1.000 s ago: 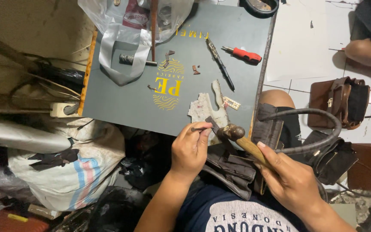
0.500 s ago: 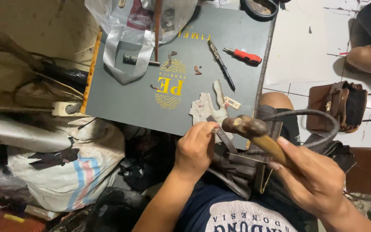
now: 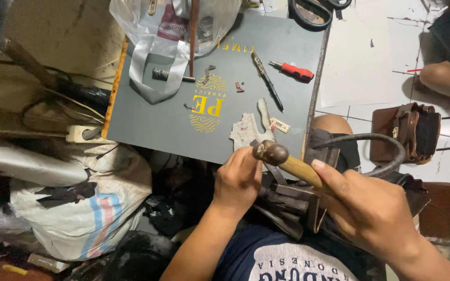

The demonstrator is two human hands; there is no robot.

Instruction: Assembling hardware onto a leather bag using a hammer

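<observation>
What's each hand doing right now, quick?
Left hand: closed, pinching something at the dark leather bag; what it grips cannot be told.
Right hand: closed on the wooden-handled hammer.

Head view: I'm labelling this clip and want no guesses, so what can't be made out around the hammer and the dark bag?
- What the left hand pinches: hidden by its own fingers and the hammer head.
- The hammer's handle end: covered by the right hand.
- The dark bag on the lap: mostly hidden under both hands.
- The scissors: cut off by the top edge.
- Small bits on the grey board: too small to identify.
</observation>
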